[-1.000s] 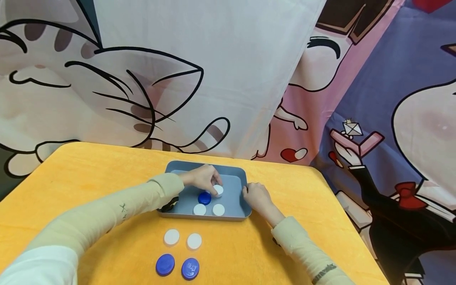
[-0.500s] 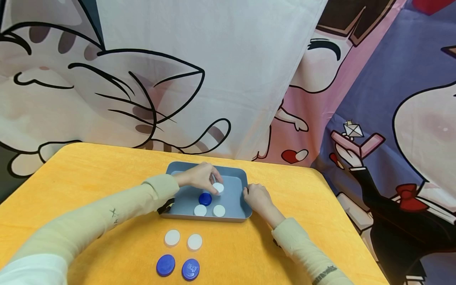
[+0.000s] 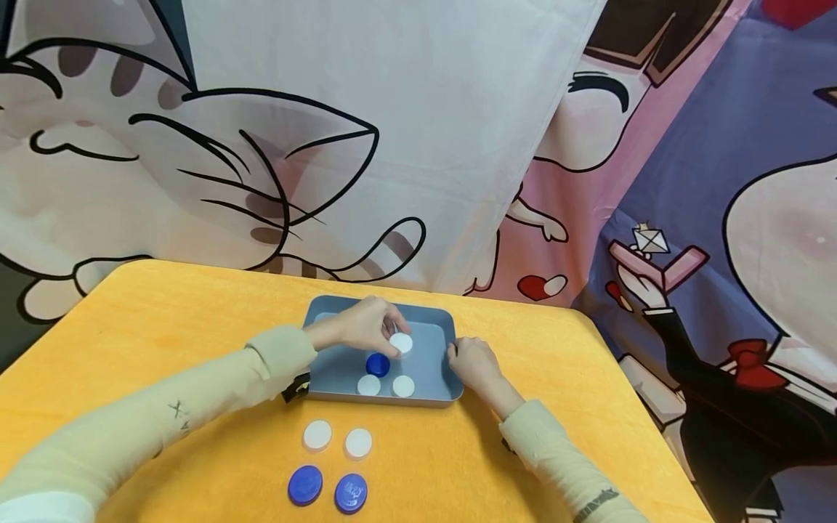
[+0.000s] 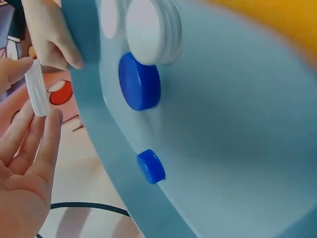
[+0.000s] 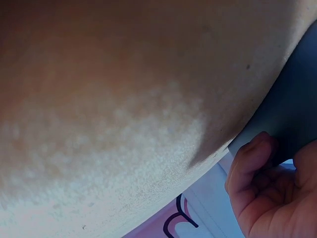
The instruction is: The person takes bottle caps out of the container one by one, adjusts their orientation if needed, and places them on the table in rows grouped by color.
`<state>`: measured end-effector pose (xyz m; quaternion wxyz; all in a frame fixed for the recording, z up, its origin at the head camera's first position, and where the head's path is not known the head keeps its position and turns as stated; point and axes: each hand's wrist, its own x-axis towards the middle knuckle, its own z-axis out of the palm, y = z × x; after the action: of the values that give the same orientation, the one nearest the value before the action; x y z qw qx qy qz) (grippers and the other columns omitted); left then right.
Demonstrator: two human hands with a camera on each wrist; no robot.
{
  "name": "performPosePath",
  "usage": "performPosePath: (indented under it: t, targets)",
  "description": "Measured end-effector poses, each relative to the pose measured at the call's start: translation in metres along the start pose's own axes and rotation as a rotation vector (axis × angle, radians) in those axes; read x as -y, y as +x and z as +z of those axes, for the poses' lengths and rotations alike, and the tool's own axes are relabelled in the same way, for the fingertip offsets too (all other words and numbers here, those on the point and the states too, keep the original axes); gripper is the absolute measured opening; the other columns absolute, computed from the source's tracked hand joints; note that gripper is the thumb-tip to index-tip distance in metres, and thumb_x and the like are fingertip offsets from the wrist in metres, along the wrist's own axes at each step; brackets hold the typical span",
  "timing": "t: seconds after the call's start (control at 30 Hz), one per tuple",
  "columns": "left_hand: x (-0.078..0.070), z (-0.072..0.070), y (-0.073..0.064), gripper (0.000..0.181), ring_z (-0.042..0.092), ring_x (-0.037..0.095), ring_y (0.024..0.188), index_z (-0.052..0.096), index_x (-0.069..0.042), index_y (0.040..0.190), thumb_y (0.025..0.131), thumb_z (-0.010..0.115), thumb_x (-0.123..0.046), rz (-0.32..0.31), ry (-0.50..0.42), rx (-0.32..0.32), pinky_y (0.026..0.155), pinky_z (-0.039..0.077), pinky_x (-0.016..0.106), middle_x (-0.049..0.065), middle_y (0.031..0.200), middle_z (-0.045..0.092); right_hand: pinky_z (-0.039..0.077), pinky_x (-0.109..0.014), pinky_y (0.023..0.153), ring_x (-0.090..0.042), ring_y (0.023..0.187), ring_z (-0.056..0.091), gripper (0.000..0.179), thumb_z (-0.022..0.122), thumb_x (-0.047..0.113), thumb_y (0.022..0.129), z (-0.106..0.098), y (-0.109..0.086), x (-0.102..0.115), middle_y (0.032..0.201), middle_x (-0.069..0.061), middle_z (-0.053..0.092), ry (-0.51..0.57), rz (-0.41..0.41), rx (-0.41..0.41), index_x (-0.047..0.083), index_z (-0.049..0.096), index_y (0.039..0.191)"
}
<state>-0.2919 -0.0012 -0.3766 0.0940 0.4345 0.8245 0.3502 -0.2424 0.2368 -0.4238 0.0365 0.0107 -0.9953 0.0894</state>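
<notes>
Over the grey-blue tray [image 3: 428, 356], my left hand [image 3: 362, 323] pinches a white bottle cap [image 4: 37, 89] between thumb and fingertips, tilted on edge in the left wrist view. Below it in the tray lie a blue cap [image 3: 378, 365] and two white caps [image 3: 403, 386], the second white cap [image 3: 369, 385] at the front wall. A smaller blue cap [image 4: 151, 166] sits by the tray's far wall, hidden behind my left hand in the head view. My right hand [image 3: 474, 361] grips the tray's right rim, its fingers curled at the edge [image 5: 270, 191].
On the yellow table [image 3: 216, 305], in front of the tray, stand two white caps [image 3: 317, 435] and two blue caps [image 3: 305, 485] in two rows. A cartoon-printed cloth [image 3: 458, 109] hangs right behind the table's back edge.
My left hand has risen slightly with the white cap, and its forearm has shifted left and lower. The right hand keeps its hold on the tray, and the other caps stay where they were.
</notes>
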Motion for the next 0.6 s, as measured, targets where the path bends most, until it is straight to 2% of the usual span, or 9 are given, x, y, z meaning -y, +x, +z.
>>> performPosePath:
  t: [0.17,0.6]
  targets:
    - [-0.009,0.0,-0.008,0.029,0.063,0.004,0.074,0.074,-0.008,0.097,0.071,0.082,-0.018,0.035,0.012,-0.007,0.068,0.054,0.016,0.003,0.093,0.073,0.043,-0.03,0.051,-0.018,0.052,0.052,0.037,0.054,0.018,0.094,-0.001,-0.002,0.0,0.056,-0.005,0.055,0.003,-0.004,-0.008,0.009,0.056,0.059]
    - [-0.038,0.009,-0.031,0.031,0.062,0.005,0.074,0.074,-0.009,0.098,0.07,0.083,-0.019,0.047,0.024,0.033,0.066,0.051,0.014,0.002,0.096,0.069,0.044,-0.031,0.051,-0.019,0.052,0.053,0.037,0.055,0.018,0.094,-0.001,-0.003,0.001,0.056,-0.006,0.057,-0.006,-0.013,-0.021,0.009,0.056,0.058]
